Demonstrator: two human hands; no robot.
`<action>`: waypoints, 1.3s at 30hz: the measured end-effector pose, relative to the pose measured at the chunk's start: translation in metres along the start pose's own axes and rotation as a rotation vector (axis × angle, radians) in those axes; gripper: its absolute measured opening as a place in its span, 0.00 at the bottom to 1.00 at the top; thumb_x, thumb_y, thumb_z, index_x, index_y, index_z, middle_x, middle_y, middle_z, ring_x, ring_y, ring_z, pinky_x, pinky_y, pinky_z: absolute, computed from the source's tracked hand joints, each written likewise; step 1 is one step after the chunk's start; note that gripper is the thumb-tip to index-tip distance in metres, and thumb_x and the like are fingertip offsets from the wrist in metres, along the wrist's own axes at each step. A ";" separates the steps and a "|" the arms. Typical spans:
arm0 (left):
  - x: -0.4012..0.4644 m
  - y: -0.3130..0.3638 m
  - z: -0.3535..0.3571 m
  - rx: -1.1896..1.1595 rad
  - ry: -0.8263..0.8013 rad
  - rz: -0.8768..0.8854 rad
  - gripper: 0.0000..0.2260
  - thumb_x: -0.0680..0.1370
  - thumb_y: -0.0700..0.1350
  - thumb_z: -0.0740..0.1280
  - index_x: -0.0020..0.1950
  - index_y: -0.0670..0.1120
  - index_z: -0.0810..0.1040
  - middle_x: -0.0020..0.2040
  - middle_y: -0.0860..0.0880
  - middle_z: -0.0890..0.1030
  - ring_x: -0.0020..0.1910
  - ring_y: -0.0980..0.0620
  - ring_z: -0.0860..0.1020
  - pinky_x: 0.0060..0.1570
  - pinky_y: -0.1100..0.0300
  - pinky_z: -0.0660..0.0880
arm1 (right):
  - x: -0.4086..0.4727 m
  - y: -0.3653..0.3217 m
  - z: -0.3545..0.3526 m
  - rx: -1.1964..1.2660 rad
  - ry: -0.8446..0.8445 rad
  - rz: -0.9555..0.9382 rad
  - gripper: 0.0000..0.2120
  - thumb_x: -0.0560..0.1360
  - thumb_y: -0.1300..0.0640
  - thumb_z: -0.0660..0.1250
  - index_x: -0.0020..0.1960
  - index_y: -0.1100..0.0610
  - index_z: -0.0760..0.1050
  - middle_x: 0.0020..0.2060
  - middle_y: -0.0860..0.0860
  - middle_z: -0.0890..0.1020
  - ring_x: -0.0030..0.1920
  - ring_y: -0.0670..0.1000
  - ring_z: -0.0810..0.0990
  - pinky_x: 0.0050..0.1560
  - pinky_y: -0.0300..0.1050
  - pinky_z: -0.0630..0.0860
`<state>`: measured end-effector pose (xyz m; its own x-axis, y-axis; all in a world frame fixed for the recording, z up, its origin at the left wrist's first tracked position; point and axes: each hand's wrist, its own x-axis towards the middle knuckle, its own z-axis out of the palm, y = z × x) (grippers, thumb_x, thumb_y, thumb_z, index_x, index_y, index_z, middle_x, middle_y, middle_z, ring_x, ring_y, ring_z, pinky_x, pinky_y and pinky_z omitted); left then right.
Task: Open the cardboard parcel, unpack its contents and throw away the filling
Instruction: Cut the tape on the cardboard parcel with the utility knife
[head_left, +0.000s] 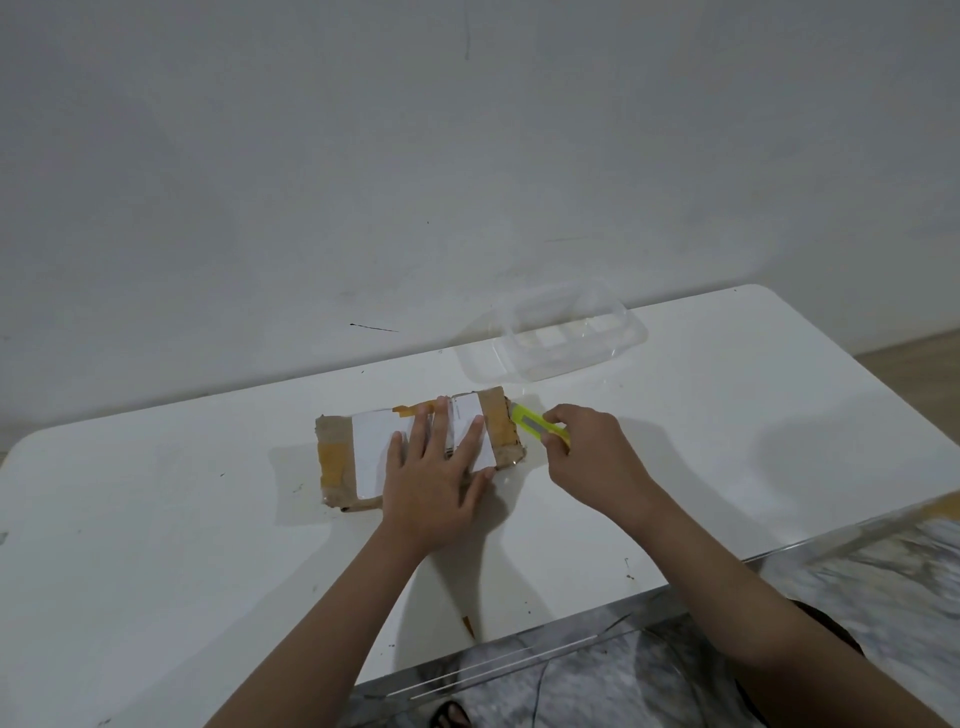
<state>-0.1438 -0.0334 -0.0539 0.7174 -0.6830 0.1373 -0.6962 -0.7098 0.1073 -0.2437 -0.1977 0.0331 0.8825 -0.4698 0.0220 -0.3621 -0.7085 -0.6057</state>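
A flat brown cardboard parcel (337, 457) with a white label and yellowish tape bands lies in the middle of the white table (156, 545). My left hand (436, 483) presses flat on its top, fingers spread and straight. My right hand (587, 447) grips a yellow-green utility knife (530, 421) whose front end touches the parcel's right end. The parcel is closed and its contents are hidden.
A clear plastic container (566, 332) stands behind the parcel near the table's far edge, against the white wall. The table's near edge runs diagonally at lower right, with patterned floor (857, 571) beyond it.
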 end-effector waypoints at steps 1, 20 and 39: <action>0.001 0.000 -0.001 -0.004 -0.007 -0.003 0.26 0.78 0.62 0.49 0.75 0.56 0.60 0.77 0.42 0.57 0.75 0.37 0.57 0.65 0.36 0.62 | 0.000 0.000 0.001 -0.009 -0.004 -0.007 0.12 0.76 0.60 0.62 0.58 0.60 0.76 0.47 0.57 0.82 0.43 0.56 0.79 0.40 0.41 0.69; 0.011 -0.007 -0.008 -0.023 -0.109 -0.030 0.30 0.74 0.66 0.40 0.76 0.60 0.51 0.79 0.45 0.50 0.77 0.42 0.49 0.70 0.41 0.54 | -0.002 0.010 -0.024 -0.028 -0.158 0.015 0.09 0.74 0.60 0.64 0.52 0.57 0.79 0.39 0.51 0.77 0.29 0.49 0.74 0.21 0.34 0.67; 0.011 -0.019 -0.020 -0.094 -0.157 0.030 0.31 0.72 0.68 0.39 0.75 0.64 0.51 0.79 0.49 0.48 0.77 0.46 0.46 0.73 0.46 0.48 | -0.006 0.017 -0.010 0.055 -0.010 0.034 0.13 0.74 0.59 0.64 0.58 0.54 0.77 0.38 0.47 0.76 0.32 0.44 0.73 0.30 0.33 0.65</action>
<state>-0.1232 -0.0246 -0.0346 0.6862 -0.7273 -0.0129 -0.7111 -0.6745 0.1983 -0.2583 -0.2116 0.0304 0.8731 -0.4875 -0.0076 -0.3751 -0.6617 -0.6491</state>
